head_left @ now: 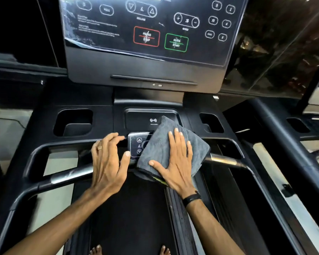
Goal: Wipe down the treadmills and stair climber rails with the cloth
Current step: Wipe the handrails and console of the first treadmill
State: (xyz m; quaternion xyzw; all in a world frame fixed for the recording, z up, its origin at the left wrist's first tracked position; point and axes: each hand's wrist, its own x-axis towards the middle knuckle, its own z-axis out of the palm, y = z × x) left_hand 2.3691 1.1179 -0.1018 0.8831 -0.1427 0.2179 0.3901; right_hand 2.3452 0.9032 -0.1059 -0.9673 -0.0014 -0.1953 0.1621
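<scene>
Well, treadmill [92, 100]: one, black, the person standing barefoot on its belt [129, 208].
Console screen [151, 28]: one, film-covered, red stop and green start boxes showing.
Cup wells: two, left [73, 122] and right [211, 122] of the centre tray [142, 118].
Cloth [160, 144]: one, grey, folded, covering half the small keypad [136, 144].
Hands: two; right hand [175, 161] flat on the cloth, fingers straight; left hand [107, 162] spread, holding nothing, beside the keypad.
Ring [99, 147]: one, left hand.
</scene>
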